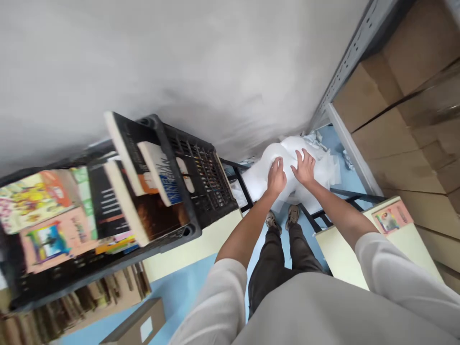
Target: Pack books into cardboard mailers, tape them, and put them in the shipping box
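Beyond my feet lies a bulky white bundle of packing wrap (266, 163), rolled or heaped and translucent at its edges; it looks like bubble wrap. My left hand (276, 178) rests on top of it, fingers stretched forward and slightly bent. Close by on the right, my right hand (304, 167) has its fingers and thumb spread over the same wrap. Neither hand visibly grips anything, and the undersides of the fingers are hidden.
A black crate (196, 225) of books stands on a pale tabletop (223, 235) at left. Stacked cardboard boxes (391, 139) fill a metal rack (354, 148) at right. A pink book (393, 216) lies on another pale tabletop (359, 256). A wall (179, 57) rises behind.
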`<action>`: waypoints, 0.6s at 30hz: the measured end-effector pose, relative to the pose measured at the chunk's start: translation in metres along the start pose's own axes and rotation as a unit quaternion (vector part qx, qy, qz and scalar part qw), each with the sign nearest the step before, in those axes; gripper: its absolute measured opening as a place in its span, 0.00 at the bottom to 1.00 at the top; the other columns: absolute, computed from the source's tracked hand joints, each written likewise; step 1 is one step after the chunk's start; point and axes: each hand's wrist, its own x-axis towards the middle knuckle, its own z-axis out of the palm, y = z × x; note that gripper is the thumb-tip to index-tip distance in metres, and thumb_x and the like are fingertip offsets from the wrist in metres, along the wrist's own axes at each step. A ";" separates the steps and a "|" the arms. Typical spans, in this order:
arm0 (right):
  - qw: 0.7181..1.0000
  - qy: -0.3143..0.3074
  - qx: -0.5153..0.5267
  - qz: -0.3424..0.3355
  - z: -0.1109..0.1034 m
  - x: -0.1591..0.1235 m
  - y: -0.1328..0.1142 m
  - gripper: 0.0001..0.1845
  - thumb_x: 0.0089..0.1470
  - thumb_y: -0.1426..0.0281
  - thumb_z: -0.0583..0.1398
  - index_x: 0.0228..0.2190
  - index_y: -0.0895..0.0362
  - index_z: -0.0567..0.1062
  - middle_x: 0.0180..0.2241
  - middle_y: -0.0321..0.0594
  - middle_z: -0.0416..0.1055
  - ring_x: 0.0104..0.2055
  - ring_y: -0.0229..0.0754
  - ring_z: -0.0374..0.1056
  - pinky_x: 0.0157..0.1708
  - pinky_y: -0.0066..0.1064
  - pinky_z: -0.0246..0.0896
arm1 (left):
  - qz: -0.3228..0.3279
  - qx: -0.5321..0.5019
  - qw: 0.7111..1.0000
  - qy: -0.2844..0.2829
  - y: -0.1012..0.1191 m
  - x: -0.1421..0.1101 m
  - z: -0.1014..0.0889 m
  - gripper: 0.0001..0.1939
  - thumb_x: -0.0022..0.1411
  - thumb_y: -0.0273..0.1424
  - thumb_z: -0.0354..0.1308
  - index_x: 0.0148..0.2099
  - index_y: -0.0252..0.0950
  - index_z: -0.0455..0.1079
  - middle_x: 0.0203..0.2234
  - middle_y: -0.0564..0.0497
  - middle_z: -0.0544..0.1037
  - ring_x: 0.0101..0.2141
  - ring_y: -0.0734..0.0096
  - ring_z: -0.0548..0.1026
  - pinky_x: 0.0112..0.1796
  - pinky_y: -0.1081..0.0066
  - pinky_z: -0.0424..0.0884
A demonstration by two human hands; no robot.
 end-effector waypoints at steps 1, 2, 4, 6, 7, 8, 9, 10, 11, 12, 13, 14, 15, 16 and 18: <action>1.000 0.004 -0.003 -0.005 -0.013 -0.001 -0.004 0.38 0.68 0.62 0.57 0.74 0.56 0.56 0.76 0.59 0.48 0.72 0.71 0.45 0.68 0.62 0.43 | 0.020 0.001 1.000 0.000 0.010 -0.008 -0.004 0.36 0.69 0.20 0.48 0.77 0.33 0.57 0.74 0.37 0.63 0.75 0.51 0.58 0.75 0.49 0.56; 1.000 0.006 -0.006 -0.011 -0.025 -0.002 -0.008 0.35 0.68 0.65 0.57 0.72 0.56 0.60 0.74 0.59 0.52 0.71 0.70 0.47 0.67 0.61 0.44 | 0.040 0.001 0.999 0.005 0.019 -0.015 -0.008 0.35 0.70 0.19 0.47 0.77 0.33 0.59 0.73 0.37 0.65 0.75 0.52 0.60 0.75 0.50 0.58; 1.000 0.006 -0.015 -0.023 -0.044 -0.008 -0.012 0.28 0.66 0.70 0.57 0.65 0.57 0.70 0.67 0.59 0.64 0.66 0.67 0.54 0.64 0.56 0.47 | 0.070 -0.005 0.997 0.020 0.033 -0.028 -0.016 0.33 0.71 0.20 0.46 0.75 0.36 0.61 0.69 0.39 0.69 0.72 0.55 0.64 0.73 0.51 0.61; 0.999 0.006 -0.029 -0.029 -0.060 -0.018 -0.015 0.22 0.64 0.74 0.57 0.57 0.58 0.76 0.58 0.57 0.72 0.59 0.62 0.60 0.60 0.51 0.50 | 0.085 -0.015 0.995 0.041 0.042 -0.036 -0.024 0.31 0.72 0.21 0.46 0.74 0.38 0.61 0.66 0.40 0.71 0.69 0.56 0.68 0.71 0.52 0.65; 0.999 0.010 -0.037 -0.030 -0.068 -0.025 -0.016 0.20 0.63 0.76 0.57 0.54 0.58 0.78 0.54 0.56 0.74 0.56 0.60 0.62 0.58 0.48 0.51 | 0.088 -0.017 0.995 0.046 0.046 -0.039 -0.028 0.30 0.72 0.21 0.47 0.74 0.38 0.61 0.63 0.39 0.73 0.66 0.56 0.70 0.69 0.53 0.67; 0.998 0.019 -0.045 -0.028 -0.075 -0.033 -0.018 0.20 0.62 0.77 0.57 0.53 0.58 0.78 0.52 0.55 0.75 0.54 0.59 0.62 0.56 0.46 0.51 | 0.091 -0.016 0.995 0.049 0.049 -0.041 -0.033 0.30 0.72 0.21 0.48 0.73 0.37 0.61 0.60 0.39 0.74 0.63 0.56 0.72 0.67 0.53 0.69; 0.998 0.029 -0.052 -0.027 -0.082 -0.042 -0.019 0.20 0.61 0.78 0.57 0.52 0.58 0.78 0.52 0.55 0.76 0.54 0.59 0.62 0.55 0.45 0.51 | 0.093 -0.010 0.995 0.047 0.052 -0.043 -0.038 0.29 0.72 0.21 0.48 0.72 0.37 0.62 0.57 0.39 0.75 0.60 0.56 0.74 0.65 0.54 0.70; 0.997 0.040 -0.059 -0.026 -0.089 -0.053 -0.021 0.20 0.60 0.79 0.58 0.52 0.58 0.78 0.52 0.54 0.76 0.54 0.58 0.62 0.54 0.44 0.51 | 0.097 0.002 0.994 0.042 0.056 -0.045 -0.044 0.27 0.72 0.21 0.49 0.71 0.37 0.64 0.55 0.40 0.76 0.58 0.55 0.75 0.63 0.54 0.71; 0.996 0.048 -0.065 -0.024 -0.097 -0.064 -0.024 0.20 0.59 0.79 0.58 0.51 0.57 0.78 0.52 0.54 0.76 0.54 0.58 0.62 0.54 0.44 0.51 | 0.102 0.019 0.994 0.034 0.060 -0.048 -0.049 0.25 0.73 0.21 0.50 0.69 0.37 0.67 0.52 0.40 0.76 0.55 0.55 0.75 0.61 0.54 0.71; 0.996 0.054 -0.072 -0.021 -0.104 -0.076 -0.026 0.20 0.59 0.79 0.58 0.51 0.57 0.78 0.52 0.54 0.76 0.54 0.58 0.62 0.54 0.44 0.50 | 0.107 0.042 0.993 0.026 0.065 -0.051 -0.055 0.22 0.73 0.22 0.51 0.66 0.38 0.70 0.51 0.40 0.76 0.54 0.54 0.75 0.59 0.53 0.71; 0.995 0.059 -0.078 -0.015 -0.111 -0.089 -0.029 0.20 0.60 0.79 0.58 0.51 0.58 0.78 0.52 0.54 0.76 0.55 0.58 0.62 0.54 0.44 0.50 | 0.113 0.067 0.991 0.016 0.071 -0.056 -0.060 0.19 0.74 0.23 0.52 0.62 0.39 0.73 0.49 0.41 0.76 0.54 0.52 0.75 0.58 0.52 0.71; 0.995 0.062 -0.083 -0.007 -0.119 -0.104 -0.030 0.20 0.60 0.79 0.57 0.51 0.58 0.78 0.52 0.54 0.76 0.55 0.58 0.62 0.55 0.44 0.50 | 0.118 0.092 0.989 0.006 0.077 -0.061 -0.064 0.16 0.75 0.25 0.53 0.58 0.40 0.76 0.49 0.40 0.76 0.53 0.51 0.74 0.57 0.52 0.70; 0.994 0.066 -0.086 0.003 -0.125 -0.119 -0.031 0.19 0.60 0.79 0.57 0.51 0.58 0.78 0.52 0.54 0.76 0.55 0.58 0.62 0.55 0.44 0.50 | 0.124 0.116 0.986 -0.004 0.084 -0.068 -0.068 0.13 0.75 0.27 0.54 0.54 0.41 0.78 0.49 0.40 0.76 0.54 0.50 0.73 0.56 0.51 0.69; 0.994 0.070 -0.088 0.014 -0.131 -0.134 -0.031 0.19 0.60 0.79 0.57 0.51 0.58 0.78 0.52 0.54 0.76 0.55 0.58 0.62 0.55 0.44 0.49 | 0.133 0.135 0.982 -0.015 0.091 -0.074 -0.071 0.11 0.75 0.28 0.55 0.50 0.41 0.79 0.49 0.40 0.77 0.54 0.48 0.72 0.56 0.50 0.68; 0.992 0.076 -0.089 0.036 -0.142 -0.168 -0.027 0.20 0.60 0.79 0.57 0.51 0.59 0.79 0.53 0.54 0.76 0.55 0.58 0.62 0.55 0.45 0.49 | 0.170 0.157 0.972 -0.036 0.107 -0.089 -0.073 0.10 0.74 0.28 0.56 0.46 0.41 0.79 0.54 0.40 0.77 0.58 0.47 0.70 0.57 0.48 0.65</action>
